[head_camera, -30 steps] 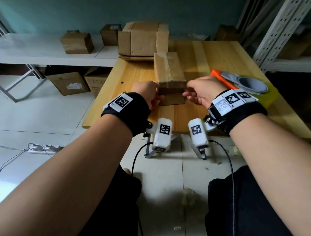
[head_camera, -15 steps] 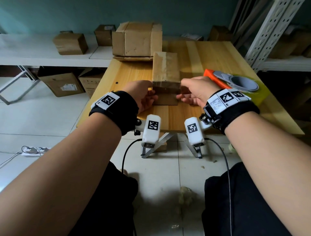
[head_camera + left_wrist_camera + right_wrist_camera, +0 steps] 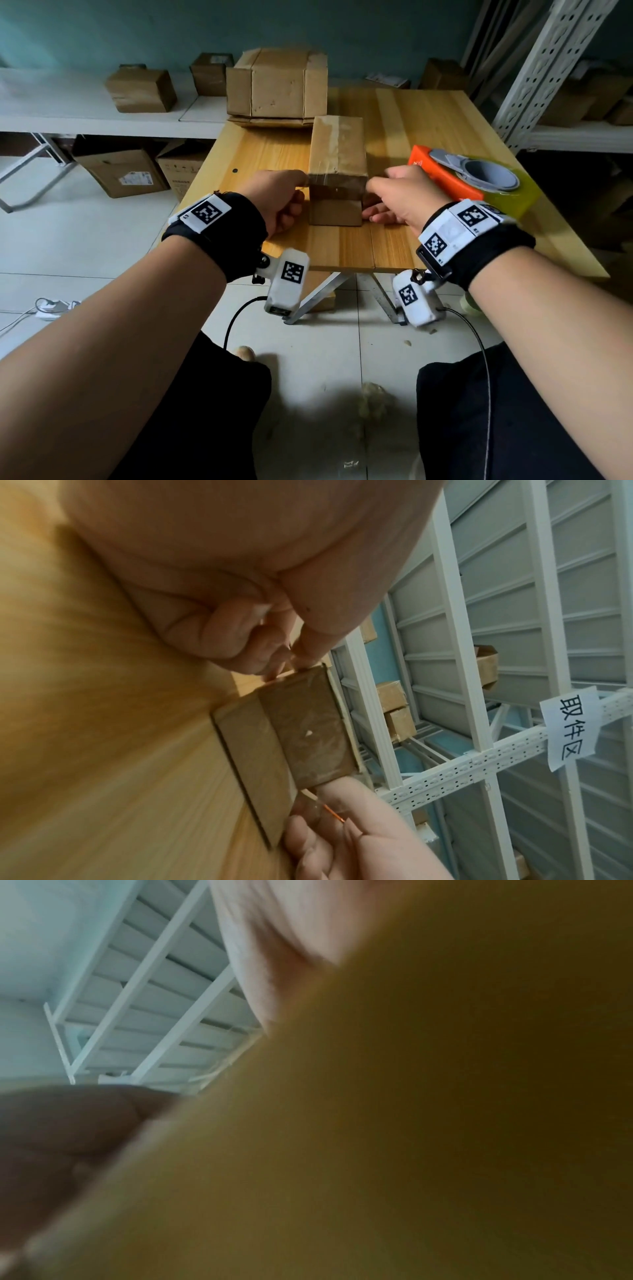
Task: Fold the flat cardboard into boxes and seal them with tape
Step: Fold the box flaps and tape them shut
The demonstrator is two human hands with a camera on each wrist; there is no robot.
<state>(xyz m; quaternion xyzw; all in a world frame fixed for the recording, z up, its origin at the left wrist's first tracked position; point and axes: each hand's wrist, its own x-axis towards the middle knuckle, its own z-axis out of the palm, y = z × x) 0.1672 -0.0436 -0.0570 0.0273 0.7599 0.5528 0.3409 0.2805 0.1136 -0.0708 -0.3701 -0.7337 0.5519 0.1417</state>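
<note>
Now left hand (image 3: 279, 198) pinches the taped box (image 3: 337, 161) (near end); right hand's (image 3: 394, 198) grip unclear

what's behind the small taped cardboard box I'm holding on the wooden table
Behind the small taped cardboard box stands a larger brown cardboard box on flattened cardboard. The table behind the larger box is hidden.

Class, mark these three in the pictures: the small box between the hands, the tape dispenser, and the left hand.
Box (image 3: 337, 147), head view, taped top face.
Tape dispenser (image 3: 442, 171), head view, orange body.
Left hand (image 3: 279, 198), head view, back of the hand.
</note>
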